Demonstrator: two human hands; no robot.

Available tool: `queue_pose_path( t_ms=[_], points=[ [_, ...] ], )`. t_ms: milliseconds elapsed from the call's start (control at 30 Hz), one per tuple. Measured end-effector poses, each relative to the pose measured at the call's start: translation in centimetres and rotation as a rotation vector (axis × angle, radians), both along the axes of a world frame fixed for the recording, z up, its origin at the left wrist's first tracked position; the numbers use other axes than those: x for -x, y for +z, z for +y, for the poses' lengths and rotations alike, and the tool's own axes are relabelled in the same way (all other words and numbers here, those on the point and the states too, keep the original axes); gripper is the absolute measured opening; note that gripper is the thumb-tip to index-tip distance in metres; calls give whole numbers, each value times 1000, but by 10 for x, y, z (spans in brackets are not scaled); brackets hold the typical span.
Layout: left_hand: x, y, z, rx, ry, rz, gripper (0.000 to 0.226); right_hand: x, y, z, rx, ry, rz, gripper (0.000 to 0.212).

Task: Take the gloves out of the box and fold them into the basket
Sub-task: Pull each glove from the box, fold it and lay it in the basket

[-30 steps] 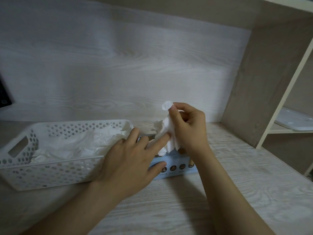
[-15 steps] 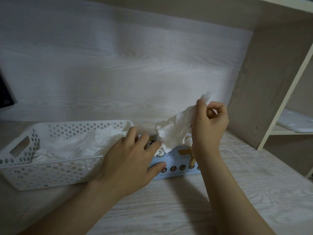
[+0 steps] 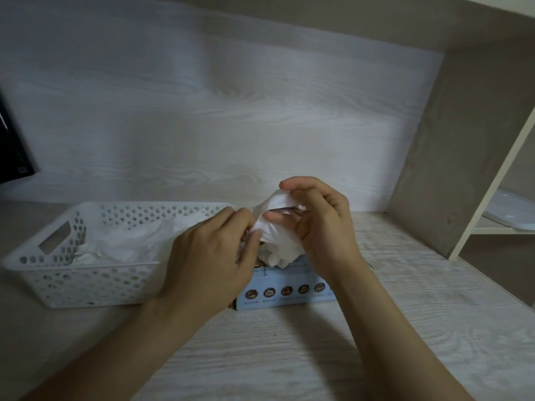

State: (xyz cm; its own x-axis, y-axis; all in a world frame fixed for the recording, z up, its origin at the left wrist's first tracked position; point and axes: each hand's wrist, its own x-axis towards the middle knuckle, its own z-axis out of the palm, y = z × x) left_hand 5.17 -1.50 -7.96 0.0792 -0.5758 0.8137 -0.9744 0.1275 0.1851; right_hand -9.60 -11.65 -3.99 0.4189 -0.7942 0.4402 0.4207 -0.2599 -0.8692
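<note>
The grip of the right hand (image 3: 321, 227) pinches the upper part of a crumpled white glove of thin plastic film (image 3: 276, 247), thumb and curled fingers closed on it. The grip of the left hand (image 3: 211, 256) nips the same glove at its left edge, fingertips curled in. The glove hangs bunched between the two hands, right over the top of the pale blue cardboard box (image 3: 289, 292). The hands hide whether its lowest folds are clear of the opening.

The film looks almost weightless, limp and slippery. It will likely cling to itself and could stretch or tear if yanked. The best hold is probably a light pinch at the cuff edge with one hand and at the finger end with the other, so the glove can be drawn flat before folding.

Just left of the box, close against it, stands a white perforated plastic basket (image 3: 43, 257). It already holds a loose heap of white film gloves (image 3: 130, 241). Both rest on a pale wood-grain bench (image 3: 289, 357) with a matching back panel (image 3: 231, 111) behind. At the right rises a wooden shelf upright (image 3: 434, 169), with a flat white object (image 3: 512, 217) on a low shelf beyond it. A dark object (image 3: 11, 146) shows at the far left edge.
</note>
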Motion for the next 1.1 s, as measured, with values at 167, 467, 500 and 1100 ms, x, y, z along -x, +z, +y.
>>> queue_pose_path(
  t_ms=[167,467,500,1100],
  points=[
    [-2,5,4,42,-32,130,9,5,-4,-4,443,-194,309,37],
    [-10,13,3,106,-106,350,8,3,-12,-5,539,-179,363,23],
    [-11,14,3,103,-121,400,9,2,-11,-3,506,-131,349,26],
    [-25,31,3,71,-263,1128,26,2,0,11,213,203,290,29]
  ],
)
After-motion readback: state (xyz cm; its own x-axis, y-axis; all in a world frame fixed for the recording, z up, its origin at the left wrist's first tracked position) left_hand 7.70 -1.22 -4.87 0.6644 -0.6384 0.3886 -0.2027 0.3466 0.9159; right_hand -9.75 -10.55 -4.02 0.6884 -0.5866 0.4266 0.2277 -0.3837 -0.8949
